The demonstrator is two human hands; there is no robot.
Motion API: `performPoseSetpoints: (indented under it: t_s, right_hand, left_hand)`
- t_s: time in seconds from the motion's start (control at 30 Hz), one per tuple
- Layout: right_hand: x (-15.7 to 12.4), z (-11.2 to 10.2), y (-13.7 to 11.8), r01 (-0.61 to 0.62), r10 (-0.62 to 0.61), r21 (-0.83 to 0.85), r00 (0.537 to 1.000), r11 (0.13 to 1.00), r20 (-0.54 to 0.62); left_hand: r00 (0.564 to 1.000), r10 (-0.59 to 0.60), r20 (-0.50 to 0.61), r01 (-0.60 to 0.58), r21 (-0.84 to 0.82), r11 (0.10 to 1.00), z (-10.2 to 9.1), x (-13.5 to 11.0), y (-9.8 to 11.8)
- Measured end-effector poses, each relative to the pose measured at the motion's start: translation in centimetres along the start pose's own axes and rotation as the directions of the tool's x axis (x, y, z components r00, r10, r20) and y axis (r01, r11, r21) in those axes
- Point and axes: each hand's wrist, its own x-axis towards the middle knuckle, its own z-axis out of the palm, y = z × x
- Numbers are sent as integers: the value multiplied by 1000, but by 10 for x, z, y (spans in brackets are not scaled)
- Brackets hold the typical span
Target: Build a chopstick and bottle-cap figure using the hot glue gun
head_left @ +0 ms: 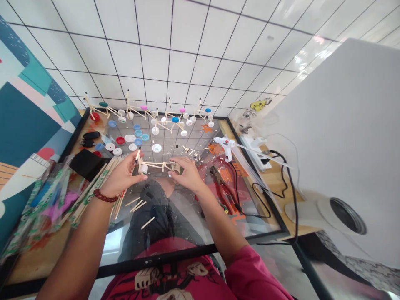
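Pale tan stick frame [153, 165], white wheels [144, 169]

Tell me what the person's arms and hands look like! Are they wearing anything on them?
Both the left hand and the right hand are bare, with no gloves. A bracelet of round, dark reddish-brown beads circles the left wrist; the right wrist shows none. The right arm has a short, loose, pinkish-red sleeve. The left sleeve is out of view.
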Motion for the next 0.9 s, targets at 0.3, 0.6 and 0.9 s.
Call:
performPoseSetpoints:
  t_s: [0.3,0.6,0.9]
  right_hand:
    - [0,-2,-4,-48,47,10,996,999,70]
    - [1,-26,2,7,-9,44,998,999,54]
    - [0,-13,7,16,-20,51,995,999,94]
  left_hand:
    - [987,-31,158,12,116,993,-17,0,-5]
    - [981,-61,182,40,114,993,-16,2,-11]
    - [982,-103,161,83,125,989,-12,0,-6]
